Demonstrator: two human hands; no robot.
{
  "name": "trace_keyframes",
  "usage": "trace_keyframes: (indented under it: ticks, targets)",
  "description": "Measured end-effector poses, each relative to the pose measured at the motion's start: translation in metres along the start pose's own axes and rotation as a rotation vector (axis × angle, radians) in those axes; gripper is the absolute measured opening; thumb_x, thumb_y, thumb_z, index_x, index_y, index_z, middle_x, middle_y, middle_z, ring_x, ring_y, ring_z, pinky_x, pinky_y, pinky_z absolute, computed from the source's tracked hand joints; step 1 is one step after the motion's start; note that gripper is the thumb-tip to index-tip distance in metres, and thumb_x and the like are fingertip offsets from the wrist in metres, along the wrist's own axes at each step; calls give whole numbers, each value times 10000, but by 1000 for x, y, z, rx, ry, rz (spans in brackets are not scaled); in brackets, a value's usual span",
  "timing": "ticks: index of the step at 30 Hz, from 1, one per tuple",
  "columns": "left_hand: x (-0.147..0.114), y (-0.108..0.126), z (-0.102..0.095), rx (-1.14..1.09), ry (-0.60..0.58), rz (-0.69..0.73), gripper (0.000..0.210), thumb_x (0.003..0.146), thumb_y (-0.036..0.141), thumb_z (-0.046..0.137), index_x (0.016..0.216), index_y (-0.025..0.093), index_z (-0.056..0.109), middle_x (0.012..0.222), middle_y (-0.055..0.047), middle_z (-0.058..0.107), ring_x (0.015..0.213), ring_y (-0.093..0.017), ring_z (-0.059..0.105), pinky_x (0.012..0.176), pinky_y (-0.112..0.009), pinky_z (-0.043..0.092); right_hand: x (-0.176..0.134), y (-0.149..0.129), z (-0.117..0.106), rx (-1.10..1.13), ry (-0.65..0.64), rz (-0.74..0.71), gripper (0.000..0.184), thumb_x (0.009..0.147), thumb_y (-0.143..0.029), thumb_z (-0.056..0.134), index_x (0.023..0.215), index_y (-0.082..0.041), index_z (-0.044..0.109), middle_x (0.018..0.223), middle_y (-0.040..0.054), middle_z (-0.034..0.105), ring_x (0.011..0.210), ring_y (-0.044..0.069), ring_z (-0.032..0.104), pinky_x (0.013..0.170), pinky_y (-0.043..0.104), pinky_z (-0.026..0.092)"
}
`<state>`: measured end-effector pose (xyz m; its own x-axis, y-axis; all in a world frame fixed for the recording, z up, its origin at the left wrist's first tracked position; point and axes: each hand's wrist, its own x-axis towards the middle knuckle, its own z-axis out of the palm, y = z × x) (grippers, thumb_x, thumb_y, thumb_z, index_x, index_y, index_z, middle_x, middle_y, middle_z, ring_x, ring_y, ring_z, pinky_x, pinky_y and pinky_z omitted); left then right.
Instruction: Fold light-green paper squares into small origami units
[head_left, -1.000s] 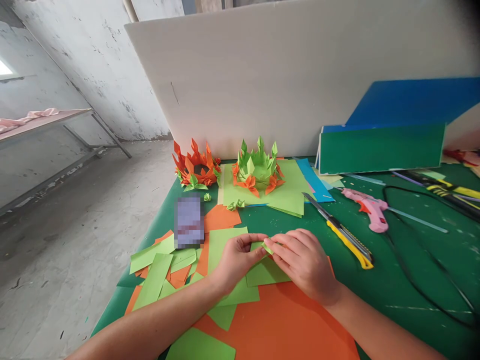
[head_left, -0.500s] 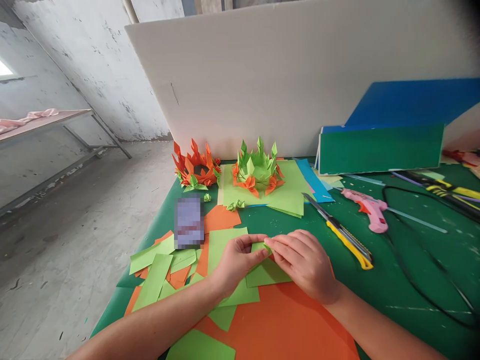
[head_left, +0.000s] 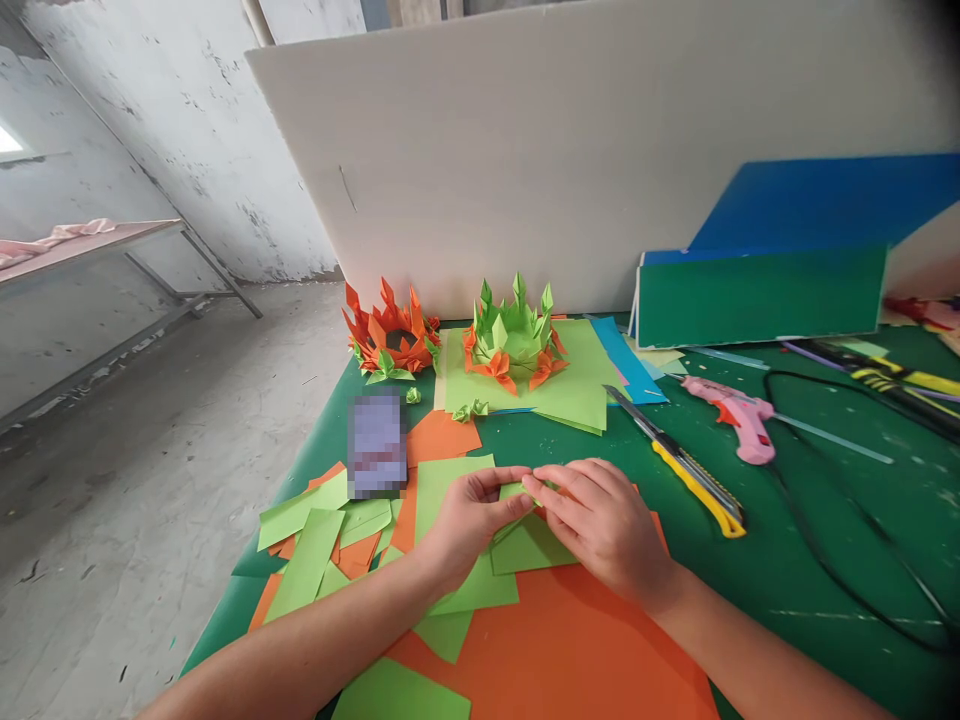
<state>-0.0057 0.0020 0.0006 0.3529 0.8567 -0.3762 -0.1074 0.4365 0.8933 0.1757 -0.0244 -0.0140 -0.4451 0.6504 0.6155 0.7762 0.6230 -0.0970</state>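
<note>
A small piece of green paper (head_left: 513,491) is pinched between the fingertips of both hands; the fingers cover most of it, so its folded shape cannot be made out. My left hand (head_left: 469,525) grips it from the left with thumb and forefinger. From the right, my right hand (head_left: 611,530) meets it, fingers bent and tips pressed together. Below them lie loose green sheets (head_left: 529,553) on a large orange sheet (head_left: 592,645). Farther back stand an orange paper crown (head_left: 390,335) and a green paper crown (head_left: 517,335) with orange flowers.
A yellow utility knife (head_left: 686,470) and a pink glue gun (head_left: 739,415) with a black cord lie to the right. Left of my hands are cut paper scraps (head_left: 307,560) and a phone-shaped blurred object (head_left: 377,445). A white board (head_left: 480,150) stands behind the green table (head_left: 795,530).
My right fingertips have shifted slightly left, closer to my left forefinger on the green paper. Everything else stays in place apart from a tiny camera shift.
</note>
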Motion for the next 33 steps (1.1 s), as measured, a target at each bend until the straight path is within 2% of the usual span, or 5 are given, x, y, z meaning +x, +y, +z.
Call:
trace_keyframes:
  ticks: [7, 17, 25, 29, 33]
  targets:
    - [-2, 3, 3, -33, 27, 45, 393, 623, 337, 842, 961, 169, 731, 972, -60, 732, 929, -197, 633, 833, -299, 471, 0, -2, -1, 17, -20, 26, 401, 903, -93, 498, 1267, -233, 594, 1106, 79, 679, 968, 235, 570, 807, 395, 451]
    - [-3, 4, 5, -67, 40, 104, 404, 586, 307, 860, 947, 175, 737, 1045, -76, 726, 1025, -233, 624, 887, -335, 482, 1, -4, -2, 25, -15, 18, 449, 892, -82, 499, 1307, -236, 571, 1145, 90, 666, 1007, 256, 566, 821, 420, 466]
    - [-3, 6, 3, -97, 12, 81, 371, 640, 303, 834, 963, 161, 718, 982, -64, 711, 933, -182, 618, 875, -308, 469, 2, -5, -3, 69, -7, 28, 468, 890, -61, 484, 1313, -246, 562, 1163, 88, 662, 1010, 261, 570, 826, 435, 468]
    - [-3, 5, 4, -77, 32, 128, 393, 618, 292, 842, 961, 175, 689, 969, -38, 668, 853, -150, 588, 786, -277, 480, 2, -4, -1, 309, 43, 137, 430, 900, -77, 438, 1249, -270, 599, 1157, 80, 636, 1053, 239, 572, 857, 411, 494]
    - [-4, 2, 7, 50, 63, 257, 430, 651, 262, 813, 1039, 209, 633, 759, 28, 549, 683, -97, 476, 626, -211, 414, 2, -3, 2, 567, 119, 423, 261, 921, -222, 498, 1166, -248, 584, 1104, 75, 637, 1038, 228, 593, 866, 381, 523]
